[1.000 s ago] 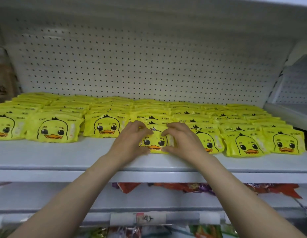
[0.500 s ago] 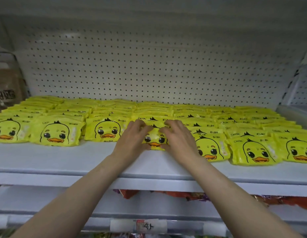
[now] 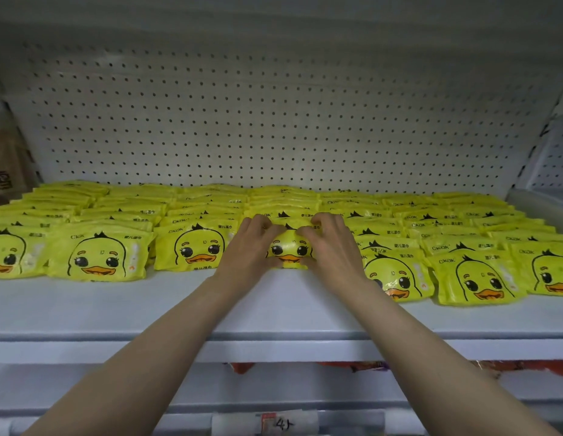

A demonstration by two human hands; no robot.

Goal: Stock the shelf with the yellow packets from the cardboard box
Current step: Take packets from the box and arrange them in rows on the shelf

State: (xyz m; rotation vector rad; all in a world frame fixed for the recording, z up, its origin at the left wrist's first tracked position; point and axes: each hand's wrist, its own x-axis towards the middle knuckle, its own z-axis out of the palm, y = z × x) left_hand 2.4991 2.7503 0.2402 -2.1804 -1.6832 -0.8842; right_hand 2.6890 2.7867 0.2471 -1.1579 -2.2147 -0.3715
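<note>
Both hands, left hand (image 3: 247,247) and right hand (image 3: 332,247), pinch the ends of one glossy yellow duck-face plastic packet (image 3: 289,250) between curled fingers, apparently to square it into the front row. It lies flat between them on the white metal shelf (image 3: 274,313), amid overlapping rows of identical packets.

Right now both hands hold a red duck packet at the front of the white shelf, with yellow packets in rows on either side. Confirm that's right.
Not quite: the packet in the left hand and right hand is yellow, not red, as the head view shows. The rest stands: it sits at the front of the white shelf, with rows of yellow packets on either side.
</note>
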